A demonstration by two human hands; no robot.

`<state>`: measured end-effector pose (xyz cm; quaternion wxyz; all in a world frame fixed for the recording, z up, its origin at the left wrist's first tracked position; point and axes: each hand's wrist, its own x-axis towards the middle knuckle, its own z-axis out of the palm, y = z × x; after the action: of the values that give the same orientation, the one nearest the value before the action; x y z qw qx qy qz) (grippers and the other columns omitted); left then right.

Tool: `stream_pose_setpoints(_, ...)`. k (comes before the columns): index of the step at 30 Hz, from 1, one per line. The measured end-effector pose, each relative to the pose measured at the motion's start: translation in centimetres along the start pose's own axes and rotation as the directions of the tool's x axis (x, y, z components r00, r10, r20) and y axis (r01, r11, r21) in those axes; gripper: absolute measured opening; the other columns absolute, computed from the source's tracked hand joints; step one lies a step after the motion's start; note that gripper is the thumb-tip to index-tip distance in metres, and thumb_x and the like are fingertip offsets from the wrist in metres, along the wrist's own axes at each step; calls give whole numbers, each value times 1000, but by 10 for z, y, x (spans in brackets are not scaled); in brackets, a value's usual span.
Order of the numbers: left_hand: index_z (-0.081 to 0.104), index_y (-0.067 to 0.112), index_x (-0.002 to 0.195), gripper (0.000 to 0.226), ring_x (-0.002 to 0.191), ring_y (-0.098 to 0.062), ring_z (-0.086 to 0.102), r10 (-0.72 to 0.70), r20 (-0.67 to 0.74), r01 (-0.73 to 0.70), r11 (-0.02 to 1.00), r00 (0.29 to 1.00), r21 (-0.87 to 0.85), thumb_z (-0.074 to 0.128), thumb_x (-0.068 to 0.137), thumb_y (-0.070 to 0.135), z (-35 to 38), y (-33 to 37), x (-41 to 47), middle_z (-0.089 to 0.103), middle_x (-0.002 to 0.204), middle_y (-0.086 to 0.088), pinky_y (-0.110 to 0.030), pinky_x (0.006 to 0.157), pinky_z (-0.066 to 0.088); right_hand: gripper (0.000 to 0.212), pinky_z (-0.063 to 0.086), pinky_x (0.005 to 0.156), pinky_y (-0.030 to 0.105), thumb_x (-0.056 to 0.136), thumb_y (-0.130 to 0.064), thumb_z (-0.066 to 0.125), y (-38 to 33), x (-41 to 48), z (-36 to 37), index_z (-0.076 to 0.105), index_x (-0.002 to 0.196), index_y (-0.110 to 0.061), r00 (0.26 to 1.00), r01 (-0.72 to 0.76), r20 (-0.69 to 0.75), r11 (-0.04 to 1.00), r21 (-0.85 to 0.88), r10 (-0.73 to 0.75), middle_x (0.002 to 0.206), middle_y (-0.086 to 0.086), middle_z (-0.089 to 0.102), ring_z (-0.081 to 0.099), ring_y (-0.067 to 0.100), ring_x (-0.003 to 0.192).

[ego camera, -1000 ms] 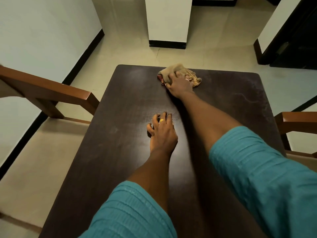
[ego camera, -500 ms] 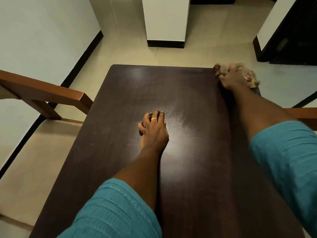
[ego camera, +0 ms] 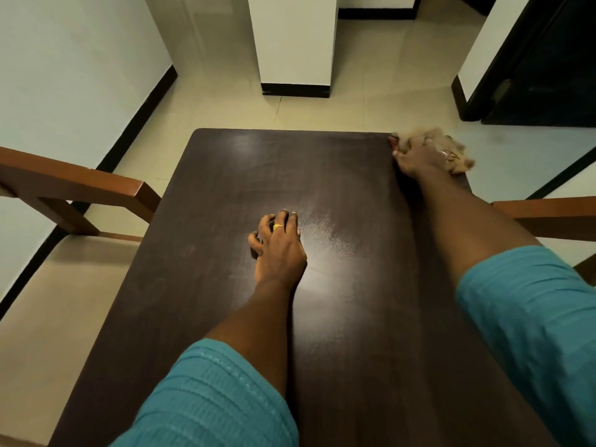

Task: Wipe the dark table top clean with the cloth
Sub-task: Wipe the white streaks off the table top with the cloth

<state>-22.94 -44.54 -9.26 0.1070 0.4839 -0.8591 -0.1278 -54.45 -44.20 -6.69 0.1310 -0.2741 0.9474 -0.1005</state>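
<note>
The dark table top (ego camera: pixel 225 195) fills the middle of the view, with a fine dusty sheen near its centre. My right hand (ego camera: pixel 419 156) presses a crumpled tan cloth (ego camera: pixel 459 156) onto the far right corner of the table; part of the cloth hangs past the edge. My left hand (ego camera: pixel 279 240) rests on the table's middle with its fingers curled under and a gold ring showing; it holds nothing that I can see. Teal sleeves cover both upper arms.
A brown wooden chair arm (ego camera: pixel 80 185) reaches the table's left edge and another (ego camera: pixel 548 214) its right edge. A white pillar with a black base (ego camera: pixel 295 53) stands beyond the far edge. A dark doorway (ego camera: pixel 548 75) is at the far right.
My right hand swept the cloth from the middle of the far edge to the far right corner, and stays there now. My left hand has stayed in place.
</note>
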Motion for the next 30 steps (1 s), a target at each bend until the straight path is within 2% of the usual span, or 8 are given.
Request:
stream_pose_setpoints(3, 36, 19, 137, 41, 130, -23, 20, 9, 3, -9, 1000, 1000, 16, 33, 96, 18, 0, 1, 0, 33, 146, 2, -45, 100, 23, 54, 29, 109, 54, 93, -50, 41, -33, -13, 7, 38, 138, -20, 986, 161, 49, 987, -22, -160, 151, 14, 30, 35, 40, 134)
stream_pose_setpoints(5, 36, 19, 137, 40, 130, -23, 20, 10, -1, -10, 1000, 1000, 21, 32, 97, 18, 0, 2, -1, 33, 146, 2, -46, 100, 20, 51, 34, 106, 53, 93, -51, 43, -56, -27, 15, 40, 135, -22, 957, 281, 88, 958, -61, -275, 148, 12, 35, 41, 38, 130)
stream_pose_setpoints(9, 36, 19, 137, 40, 130, -23, 21, 5, -6, -5, 1000, 1000, 22, 33, 97, 19, -2, 3, -3, 34, 146, 1, -47, 100, 19, 54, 32, 108, 53, 91, -56, 43, -97, -67, 34, 40, 136, -27, 849, 521, 177, 845, -121, -498, 152, 10, 29, 40, 39, 131)
stream_pose_setpoints(13, 35, 18, 138, 42, 130, -24, 19, 11, 21, -11, 1000, 1000, 10, 33, 96, 18, -2, 2, -1, 32, 147, -1, -48, 101, 19, 58, 30, 109, 50, 92, -60, 39, -100, -114, 44, 34, 142, -32, 773, 633, 182, 757, -163, -608, 157, 8, 20, 39, 40, 132)
stream_pose_setpoints(18, 36, 17, 137, 41, 130, -25, 20, 20, 22, -20, 1000, 1000, 6, 32, 97, 20, -3, 1, -2, 33, 147, -2, -49, 101, 18, 55, 26, 107, 52, 92, -61, 36, -62, -123, 41, 36, 140, -34, 837, 546, 84, 822, -162, -540, 156, 2, 25, 38, 41, 131)
stream_pose_setpoints(21, 37, 18, 137, 40, 130, -24, 19, 21, 15, -21, 1000, 1000, -9, 32, 98, 22, -1, 0, -1, 33, 146, -1, -48, 102, 17, 52, 19, 109, 54, 91, -59, 39, -39, -112, 34, 43, 134, -30, 918, 395, -4, 914, -91, -397, 153, 3, 29, 37, 40, 132)
stream_pose_setpoints(24, 37, 18, 136, 39, 130, -23, 20, 23, 15, -22, 1000, 1000, -8, 31, 98, 23, 0, -1, -1, 34, 146, 0, -48, 102, 18, 53, 15, 110, 58, 94, -55, 38, -12, -95, 27, 37, 138, -25, 971, 236, -33, 971, -32, -237, 155, 7, 25, 30, 44, 135)
stream_pose_setpoints(30, 36, 18, 138, 41, 130, -22, 20, 17, 4, -17, 1000, 1000, -1, 33, 97, 21, -2, 0, -1, 33, 147, 1, -47, 101, 17, 58, 28, 105, 61, 95, -51, 37, 44, -59, 1, 29, 142, -16, 995, 32, -91, 999, 37, -29, 153, 13, 24, 31, 46, 133)
